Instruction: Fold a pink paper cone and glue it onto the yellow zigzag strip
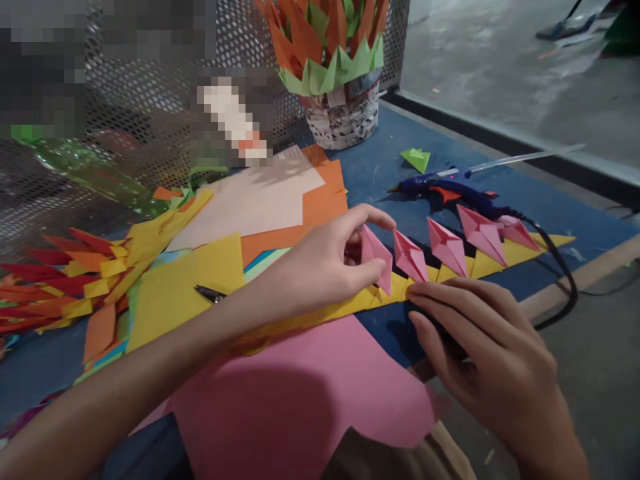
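A long folded yellow paper strip (483,263) runs slantwise across the blue table, with several pink folded paper pieces (447,247) standing along it. My left hand (357,250) pinches the leftmost pink folded paper piece (375,259) between thumb and fingers, against the strip. My right hand (490,353) rests its fingertips on the strip's lower edge, just below the pink pieces; its fingers are stretched out and hold nothing that I can see. Below the strip, a large pink paper sheet (300,393) lies over my lap.
A blue glue gun (450,188) with a black cord lies behind the strip, near a green folded piece (417,159). Scissors (209,293) rest on stacked coloured paper (185,273). Farther back stands a pot (343,123) with orange and green paper. Red and yellow paper flames (75,280) lie left.
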A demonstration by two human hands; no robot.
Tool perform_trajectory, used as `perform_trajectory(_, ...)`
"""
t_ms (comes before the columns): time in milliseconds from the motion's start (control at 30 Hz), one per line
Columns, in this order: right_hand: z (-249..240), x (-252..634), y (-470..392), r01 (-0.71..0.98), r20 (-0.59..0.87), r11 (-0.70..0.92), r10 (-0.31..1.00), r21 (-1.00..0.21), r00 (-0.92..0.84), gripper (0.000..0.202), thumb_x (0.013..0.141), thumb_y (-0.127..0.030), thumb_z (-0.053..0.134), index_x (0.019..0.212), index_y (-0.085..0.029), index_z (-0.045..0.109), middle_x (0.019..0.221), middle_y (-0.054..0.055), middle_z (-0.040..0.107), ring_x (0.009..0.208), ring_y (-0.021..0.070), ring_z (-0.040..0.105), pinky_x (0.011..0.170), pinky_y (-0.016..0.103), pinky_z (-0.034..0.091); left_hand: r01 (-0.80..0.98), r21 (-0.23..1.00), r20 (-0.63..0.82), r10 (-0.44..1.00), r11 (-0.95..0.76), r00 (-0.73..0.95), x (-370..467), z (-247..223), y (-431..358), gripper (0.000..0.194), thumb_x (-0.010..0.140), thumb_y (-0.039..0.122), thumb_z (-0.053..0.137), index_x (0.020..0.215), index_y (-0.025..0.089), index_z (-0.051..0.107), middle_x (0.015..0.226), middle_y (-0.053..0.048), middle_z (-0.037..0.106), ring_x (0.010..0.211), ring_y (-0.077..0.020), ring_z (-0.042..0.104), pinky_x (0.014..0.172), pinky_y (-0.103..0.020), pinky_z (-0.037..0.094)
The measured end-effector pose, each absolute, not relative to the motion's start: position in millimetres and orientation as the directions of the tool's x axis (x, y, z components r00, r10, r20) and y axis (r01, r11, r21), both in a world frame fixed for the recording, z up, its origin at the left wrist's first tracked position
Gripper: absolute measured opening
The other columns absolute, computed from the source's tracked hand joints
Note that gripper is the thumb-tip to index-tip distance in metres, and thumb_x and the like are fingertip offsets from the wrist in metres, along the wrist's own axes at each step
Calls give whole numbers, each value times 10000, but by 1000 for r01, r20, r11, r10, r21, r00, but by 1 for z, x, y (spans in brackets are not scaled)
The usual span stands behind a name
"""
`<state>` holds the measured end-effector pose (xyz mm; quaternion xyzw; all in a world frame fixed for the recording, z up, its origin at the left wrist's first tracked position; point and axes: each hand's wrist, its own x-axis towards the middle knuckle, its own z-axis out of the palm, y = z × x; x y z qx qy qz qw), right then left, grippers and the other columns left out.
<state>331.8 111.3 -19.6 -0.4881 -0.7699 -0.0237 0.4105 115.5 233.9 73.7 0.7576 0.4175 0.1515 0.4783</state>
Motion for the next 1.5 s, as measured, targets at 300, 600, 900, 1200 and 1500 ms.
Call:
perform_trajectory(300,-20,332,111,773,645,507,745,-382,-170,311,942,-110,812,1250,-135,779,1262,87,804,1139,296,709,1042,487,576,438,891,-196,768,-120,609,123,61,232,189,1021,266,722,1190,307,650,1005,40,747,949,-160,742,787,-285,570)
perform_trajectory(600,-20,333,112,773,638,504,751,-384,-173,336,926,-117,816,1260,-139,778,1269,85,806,1143,314,705,1016,501,576,527,823,-171,792,-212,586,123,59,236,205,1035,331,715,1237,303,716,1309,-28,762,1050,-209,754,834,-337,593)
perform_trajectory(900,-20,332,110,772,651,521,735,-365,-189,334,920,-103,825,1253,-117,794,1290,88,800,1124,325,698,983,514,567,574,789,-208,783,-221,587,127,57,239,301,1040,311,721,1339,324,688,1062,3,767,896,-189,723,768,-332,564)
perform_trajectory(1200,-18,332,112,785,631,511,748,-350,-206,382,936,-124,806,1316,-156,783,1290,89,788,1119,342,684,975,536,552,584,772,-189,787,-251,588,128,57,239,339,1039,304,717,1376,312,688,971,6,745,826,-182,686,708,-319,510)
perform_trajectory(1500,-17,331,110,802,603,502,762,-323,-234,388,959,-178,791,1346,-198,792,1332,88,766,1123,356,673,995,564,542,601,717,-117,790,-353,602,131,60,237,313,1025,207,719,1328,284,712,1017,16,748,831,-157,685,747,-284,531)
